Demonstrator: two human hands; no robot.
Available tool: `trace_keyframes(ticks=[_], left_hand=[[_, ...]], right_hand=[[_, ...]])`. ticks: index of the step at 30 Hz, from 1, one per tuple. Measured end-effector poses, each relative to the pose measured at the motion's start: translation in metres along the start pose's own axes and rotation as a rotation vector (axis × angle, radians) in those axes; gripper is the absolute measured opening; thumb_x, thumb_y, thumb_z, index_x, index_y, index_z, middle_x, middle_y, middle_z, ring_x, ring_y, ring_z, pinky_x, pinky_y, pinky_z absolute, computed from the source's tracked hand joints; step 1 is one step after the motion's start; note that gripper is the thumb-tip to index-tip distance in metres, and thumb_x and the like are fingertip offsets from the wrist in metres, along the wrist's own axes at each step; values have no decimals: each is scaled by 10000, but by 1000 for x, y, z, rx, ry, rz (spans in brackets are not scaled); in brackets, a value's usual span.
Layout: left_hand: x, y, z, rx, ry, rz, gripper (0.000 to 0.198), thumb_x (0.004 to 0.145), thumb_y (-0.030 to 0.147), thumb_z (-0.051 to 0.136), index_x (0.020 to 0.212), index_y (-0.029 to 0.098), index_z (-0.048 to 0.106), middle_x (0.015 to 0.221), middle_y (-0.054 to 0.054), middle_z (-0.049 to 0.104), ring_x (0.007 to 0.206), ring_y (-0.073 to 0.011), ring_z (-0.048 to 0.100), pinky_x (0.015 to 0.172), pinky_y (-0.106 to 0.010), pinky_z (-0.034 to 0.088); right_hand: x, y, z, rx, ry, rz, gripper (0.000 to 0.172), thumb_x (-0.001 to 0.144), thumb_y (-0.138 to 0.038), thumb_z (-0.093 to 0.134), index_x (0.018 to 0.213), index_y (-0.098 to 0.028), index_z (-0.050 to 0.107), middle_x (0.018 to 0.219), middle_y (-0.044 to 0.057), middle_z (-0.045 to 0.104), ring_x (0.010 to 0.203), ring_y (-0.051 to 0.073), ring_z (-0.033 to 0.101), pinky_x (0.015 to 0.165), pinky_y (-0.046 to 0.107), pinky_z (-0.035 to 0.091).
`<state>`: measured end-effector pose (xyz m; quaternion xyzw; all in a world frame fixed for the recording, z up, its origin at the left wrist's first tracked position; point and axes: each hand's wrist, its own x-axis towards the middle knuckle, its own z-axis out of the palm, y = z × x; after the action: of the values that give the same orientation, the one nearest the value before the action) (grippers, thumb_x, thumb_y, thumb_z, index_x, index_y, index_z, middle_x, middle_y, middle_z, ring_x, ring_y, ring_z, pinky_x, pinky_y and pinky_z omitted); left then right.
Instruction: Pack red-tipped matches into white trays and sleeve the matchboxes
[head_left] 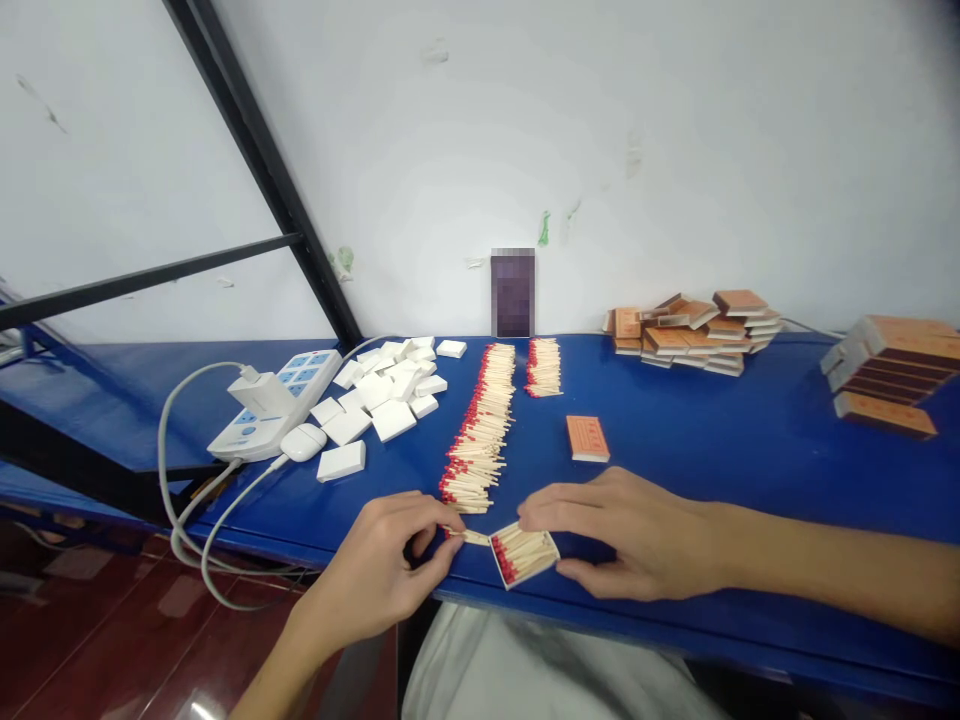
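Observation:
My left hand [386, 560] pinches a few matches [466, 536] by their ends at the near edge of the blue table [750, 440]. Just to their right lies an open white matchbox tray [525, 555] filled with red-tipped matches. My right hand [622, 530] rests over the tray's right side, thumb and fingers closed around it. A long row of loose matches [480, 430] runs away from the hands, with a smaller bunch [543, 366] behind it. One orange matchbox sleeve [587, 438] lies alone close by.
Several empty white trays [379, 395] are heaped at the left beside a white power strip [274, 405] with a plugged charger and cables. Orange matchboxes are piled at the back right [694, 330] and far right [889, 372]. Black metal bars [255, 140] cross the white wall.

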<state>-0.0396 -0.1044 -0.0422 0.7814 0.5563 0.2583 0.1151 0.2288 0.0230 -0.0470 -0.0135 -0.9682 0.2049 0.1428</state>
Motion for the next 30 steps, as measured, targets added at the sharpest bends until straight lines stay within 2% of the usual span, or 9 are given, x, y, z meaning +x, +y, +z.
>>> trace_keyframes(ticks=[3, 5, 8, 12, 15, 22, 30], left_hand=[[-1, -1, 0, 7, -3, 23, 151, 941, 195, 550, 911, 195, 698, 649, 22, 545, 606, -120, 522, 558, -225, 401], [-2, -2, 1, 19, 21, 51, 154, 939, 189, 547, 924, 199, 699, 757, -9, 591, 691, -136, 562, 626, -244, 450], [-3, -4, 3, 73, 110, 115, 141, 927, 175, 575, 942, 205, 713, 949, -63, 623, 844, -174, 591, 734, -289, 499], [-3, -7, 8, 124, 199, 251, 96, 908, 173, 664, 970, 210, 727, 1081, -90, 675, 886, -193, 598, 792, -338, 516], [-2, -8, 10, 117, 213, 300, 128, 899, 144, 676, 996, 210, 727, 1083, -88, 712, 881, -194, 617, 792, -350, 527], [-1, -6, 8, 72, 176, 296, 130, 900, 123, 669, 982, 206, 727, 1003, -72, 735, 862, -188, 641, 765, -340, 531], [0, -9, 11, 72, 192, 312, 143, 894, 124, 685, 999, 211, 730, 1048, -66, 751, 844, -188, 634, 753, -351, 535]], right_hand=[[0, 1, 2, 39, 42, 22, 288, 894, -233, 578, 1178, -195, 589, 1172, 69, 675, 991, 163, 662, 797, 262, 518], [0, 1, 3, 40, 58, 39, 287, 875, -233, 594, 1159, -190, 598, 1138, 73, 677, 965, 165, 661, 783, 262, 518], [1, 1, 2, 31, 57, 53, 295, 871, -241, 594, 1162, -190, 599, 1131, 78, 674, 934, 166, 660, 752, 261, 515], [1, 0, 1, 44, 51, 62, 287, 868, -230, 589, 1153, -189, 603, 1132, 68, 674, 912, 159, 662, 740, 253, 510], [1, 0, 0, 50, 51, 64, 295, 856, -219, 594, 1150, -188, 604, 1133, 58, 675, 891, 152, 664, 730, 250, 507], [1, 0, 0, 19, 50, 72, 279, 864, -245, 595, 1139, -197, 610, 1148, 45, 675, 896, 155, 667, 710, 260, 495], [-1, 3, 2, 35, 75, 55, 277, 870, -252, 602, 1139, -189, 608, 1123, 42, 674, 877, 142, 666, 694, 249, 493]])
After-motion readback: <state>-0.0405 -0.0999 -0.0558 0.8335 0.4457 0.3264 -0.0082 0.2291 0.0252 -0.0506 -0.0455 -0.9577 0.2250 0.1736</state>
